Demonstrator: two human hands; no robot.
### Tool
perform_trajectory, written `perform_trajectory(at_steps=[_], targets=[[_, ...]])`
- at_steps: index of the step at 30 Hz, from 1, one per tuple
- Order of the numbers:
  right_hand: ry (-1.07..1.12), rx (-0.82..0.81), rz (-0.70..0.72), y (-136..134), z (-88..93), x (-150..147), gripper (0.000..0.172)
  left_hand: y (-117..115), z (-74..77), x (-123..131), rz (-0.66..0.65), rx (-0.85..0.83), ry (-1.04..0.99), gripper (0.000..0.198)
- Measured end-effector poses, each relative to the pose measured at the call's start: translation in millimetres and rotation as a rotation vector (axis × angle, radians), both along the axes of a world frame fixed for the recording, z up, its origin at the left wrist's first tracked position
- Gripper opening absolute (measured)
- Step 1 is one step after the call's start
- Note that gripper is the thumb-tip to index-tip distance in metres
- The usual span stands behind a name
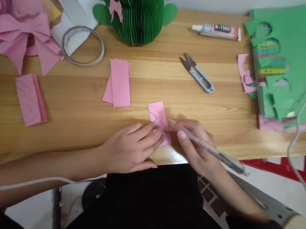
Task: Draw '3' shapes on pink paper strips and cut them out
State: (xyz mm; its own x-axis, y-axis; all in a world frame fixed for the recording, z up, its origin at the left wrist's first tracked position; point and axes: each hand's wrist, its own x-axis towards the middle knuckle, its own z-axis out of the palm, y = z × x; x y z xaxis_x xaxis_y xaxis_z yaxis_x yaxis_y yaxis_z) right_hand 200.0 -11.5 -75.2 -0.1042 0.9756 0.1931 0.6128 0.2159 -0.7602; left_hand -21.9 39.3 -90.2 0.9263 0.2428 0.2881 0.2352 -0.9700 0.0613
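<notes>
The left hand [129,149] lies on the near part of a small pink slip [157,111], its fingers extended and loosely spread, pressing the paper down on the wooden counter [82,93] rather than gripping it. The slip sits near the middle of the counter's near side, slanting, with dark curved lines drawn on its far part. Just to the right, the right hand [199,157] has its fingers closed around a clear pen [225,158], whose tip points left toward the slip's right edge; whether the tip touches the paper I can't quite tell.

Left of the slip and a little farther off lie overlapping plain pink strips [121,83]. At the left, a folded pink piece [29,101] bears similar drawn curves, and beyond it rests a large pink bow [29,32], with a roll of tape [100,54] just to its right. At the far side stands a green honeycomb paper shape [137,21] with a small pink bow [115,9] on its left part. To the right of it are a glue tube [221,31] marked B-7000 and, nearer, snips [194,68] with blades apart. Green sheets [302,63] with rounded cutouts are piled at the far right, a pink scrap [243,72] beside their left edge.
</notes>
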Motion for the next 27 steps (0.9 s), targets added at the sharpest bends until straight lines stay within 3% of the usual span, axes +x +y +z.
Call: perform_trajectory(at_steps=[3,7,27], targets=[[0.225,-0.029,-0.098,5.4,-4.3,-3.8,0.010,0.7,1.0,0.7,0.009,-0.016,-0.002,0.057],[0.320,-0.037,-0.141,11.4,-13.1,-10.2,0.007,0.8,1.8,0.7,0.018,-0.022,0.007,0.055],[0.200,-0.119,-0.134,11.1,-8.2,-13.3,0.011,1.2,1.8,0.4,0.013,-0.033,0.014,0.056]])
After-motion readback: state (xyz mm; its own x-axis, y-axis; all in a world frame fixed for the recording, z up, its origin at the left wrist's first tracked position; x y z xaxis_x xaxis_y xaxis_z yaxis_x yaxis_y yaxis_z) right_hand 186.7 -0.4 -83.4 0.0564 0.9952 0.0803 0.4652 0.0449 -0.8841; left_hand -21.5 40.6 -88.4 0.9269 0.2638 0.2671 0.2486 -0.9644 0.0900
